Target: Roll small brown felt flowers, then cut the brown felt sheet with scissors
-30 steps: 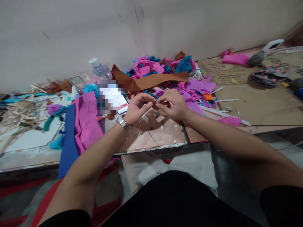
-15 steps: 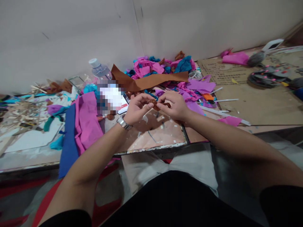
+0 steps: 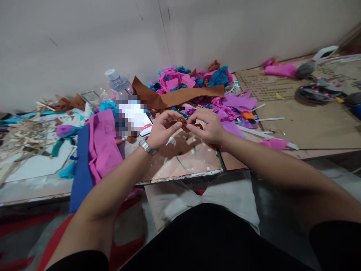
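Observation:
Between my fingertips, above the near part of the table, is a small brown strip of crepe paper, bunched and rolled at its left end. My left hand pinches the rolled end between thumb and fingers. From the other side my right hand grips the same paper, with its loose tail showing below the fingers. Just behind my hands lies a long flat brown crepe paper strip on a pile of pink, purple and teal crepe paper. A phone with a lit screen lies left of my left hand.
A clear bottle with a white cap stands behind the phone. Pink and blue paper sheets overhang the table edge at left, near thin wooden sticks. To the right are an orange cutter, white sticks and cardboard.
My left fingers have shifted very slightly on the brown paper, and its rolled end shows a little more. Otherwise everything stays in place.

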`<state>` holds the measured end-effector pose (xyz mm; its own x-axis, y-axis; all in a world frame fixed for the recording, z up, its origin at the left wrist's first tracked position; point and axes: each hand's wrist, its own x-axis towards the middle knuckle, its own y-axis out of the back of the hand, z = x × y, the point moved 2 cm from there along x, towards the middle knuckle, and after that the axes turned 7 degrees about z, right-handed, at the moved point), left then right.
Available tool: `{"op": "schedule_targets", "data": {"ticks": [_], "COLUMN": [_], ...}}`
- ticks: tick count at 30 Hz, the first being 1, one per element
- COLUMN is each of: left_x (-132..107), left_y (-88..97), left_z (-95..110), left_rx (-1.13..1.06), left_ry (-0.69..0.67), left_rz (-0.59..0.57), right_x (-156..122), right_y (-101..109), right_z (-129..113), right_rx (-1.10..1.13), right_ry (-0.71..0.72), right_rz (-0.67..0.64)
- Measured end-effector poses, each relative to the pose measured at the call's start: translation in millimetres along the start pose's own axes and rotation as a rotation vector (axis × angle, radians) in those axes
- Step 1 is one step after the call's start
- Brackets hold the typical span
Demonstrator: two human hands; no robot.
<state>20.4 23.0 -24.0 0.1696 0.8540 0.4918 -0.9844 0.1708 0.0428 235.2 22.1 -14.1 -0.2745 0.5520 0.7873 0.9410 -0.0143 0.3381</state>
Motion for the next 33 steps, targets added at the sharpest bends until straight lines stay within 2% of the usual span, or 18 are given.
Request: {"op": "schedule_targets", "data": {"ticks": [8, 19, 23, 29, 33], "left_x": [-0.9, 3.1, 2.5, 0.4, 0.0], "left_y": [-1.1, 3.5, 4.3, 1.6, 1.3], "left_z": [1.1, 3.0, 1.7, 2.6, 2.6], "left_rx": [-0.018, 0.082, 0.088, 0.088, 0.048], "left_ry": [0.044, -0.113, -0.086, 0.011, 0.006], "left_rz": [-0.067, -0.088, -0.101, -0.049, -0.03], "right_x": [0.8, -0.3, -0.1, -0.3, -0.3], "right_y": [1.7, -0.8, -0.3, -1.1, -0.5], "right_z": [0.2, 2.5, 4.0, 6.3, 4.7], "right_rx": [-0.019, -0.016, -0.022, 0.005, 0.016], "right_ry": [0.04, 0.034, 0.012, 0.012, 0.018], "right_rz": [0.029, 0.042, 0.027, 0.036, 0.039]}}
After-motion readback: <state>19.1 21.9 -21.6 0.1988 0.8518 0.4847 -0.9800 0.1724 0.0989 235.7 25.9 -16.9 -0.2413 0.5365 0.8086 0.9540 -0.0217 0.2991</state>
